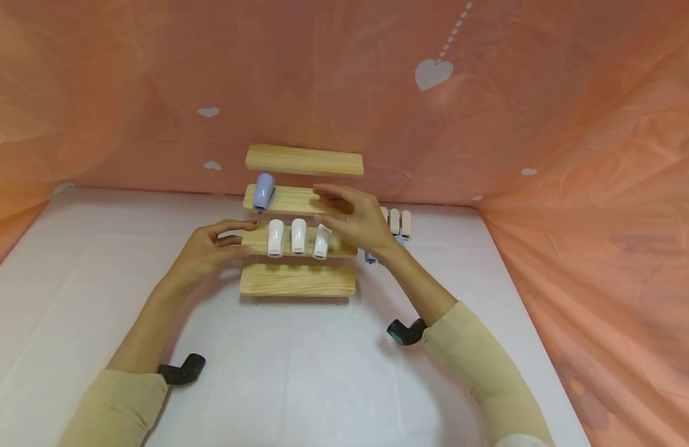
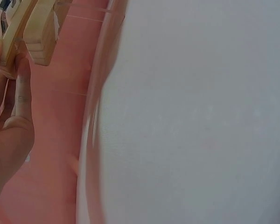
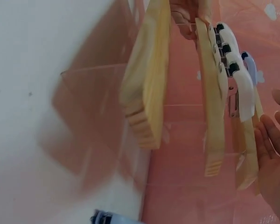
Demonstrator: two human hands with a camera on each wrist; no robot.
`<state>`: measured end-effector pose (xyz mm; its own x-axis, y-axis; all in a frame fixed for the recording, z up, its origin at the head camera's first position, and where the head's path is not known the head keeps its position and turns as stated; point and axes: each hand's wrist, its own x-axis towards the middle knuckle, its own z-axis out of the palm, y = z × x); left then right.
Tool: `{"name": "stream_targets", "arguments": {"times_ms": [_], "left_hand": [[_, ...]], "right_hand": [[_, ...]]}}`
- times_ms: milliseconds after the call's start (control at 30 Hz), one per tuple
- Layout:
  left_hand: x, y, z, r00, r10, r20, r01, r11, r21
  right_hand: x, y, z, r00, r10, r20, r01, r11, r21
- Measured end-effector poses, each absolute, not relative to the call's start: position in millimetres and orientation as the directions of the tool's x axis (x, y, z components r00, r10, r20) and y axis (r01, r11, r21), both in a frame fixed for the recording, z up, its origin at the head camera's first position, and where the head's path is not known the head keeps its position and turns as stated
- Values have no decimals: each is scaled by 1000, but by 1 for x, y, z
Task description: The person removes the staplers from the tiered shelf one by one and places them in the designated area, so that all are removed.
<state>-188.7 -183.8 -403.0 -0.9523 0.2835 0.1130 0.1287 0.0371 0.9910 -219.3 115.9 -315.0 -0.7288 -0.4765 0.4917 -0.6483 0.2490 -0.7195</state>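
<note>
Three glossy white staplers [image 1: 298, 237] and one lavender stapler [image 1: 264, 192] shelved; pastel staplers [image 1: 394, 221] not yet. Pale wooden plank [image 1: 342, 248] pinched by left hand [image 1: 209, 248]; right hand [image 1: 366, 218] spread.

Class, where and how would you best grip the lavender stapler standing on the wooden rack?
Likely best: pinch the long sides of the lavender stapler at mid-body, coming from above and in front. Its narrow body points one end toward the camera, with no stapler against either side, while the top shelf rises behind it.
</note>
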Motion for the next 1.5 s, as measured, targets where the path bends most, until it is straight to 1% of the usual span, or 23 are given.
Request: {"name": "stream_targets", "arguments": {"times_ms": [100, 267, 367, 533, 700, 767, 1000, 1200, 1367, 1500], "left_hand": [[-188, -185, -403, -953, 279, 115, 127, 26, 992], [-187, -186, -402, -953, 275, 129, 142, 28, 990], [-187, -186, -402, -951, 282, 127, 132, 0, 991], [-186, -186, -401, -952, 286, 109, 108, -18, 994], [-188, -186, -401, -950, 289, 115, 120, 1, 993], [-188, -185, -401, -950, 290, 114, 126, 23, 992], [-189, -183, -400, -947, 295, 127, 143, 32, 989], [-188, -183, -399, -950, 292, 113, 133, 51, 990], [-186, -183, -399, -952, 288, 102, 127, 68, 990], [-188, -182, -399, -948, 295, 118, 138, 49, 989]], "right_hand": [[-231, 113, -323, -732, -480, 484, -646, 264, -716], [-235, 103, -319, -726, -505, 468, -655, 298, -695], [-237, 96, -315, -726, -516, 454, -652, 308, -693], [-236, 84, -309, -760, -513, 400, -605, 332, -723], [-236, 74, -308, -784, -523, 334, -548, 331, -768], [-236, 71, -309, -792, -520, 320, -535, 339, -773], [-239, 61, -310, -813, -496, 306, -527, 401, -750], [-241, 48, -307, -828, -499, 256, -490, 419, -764], [-241, 40, -306, -842, -494, 218, -484, 511, -710], [-242, 37, -304, -856, -471, 214, -482, 574, -662]]}}
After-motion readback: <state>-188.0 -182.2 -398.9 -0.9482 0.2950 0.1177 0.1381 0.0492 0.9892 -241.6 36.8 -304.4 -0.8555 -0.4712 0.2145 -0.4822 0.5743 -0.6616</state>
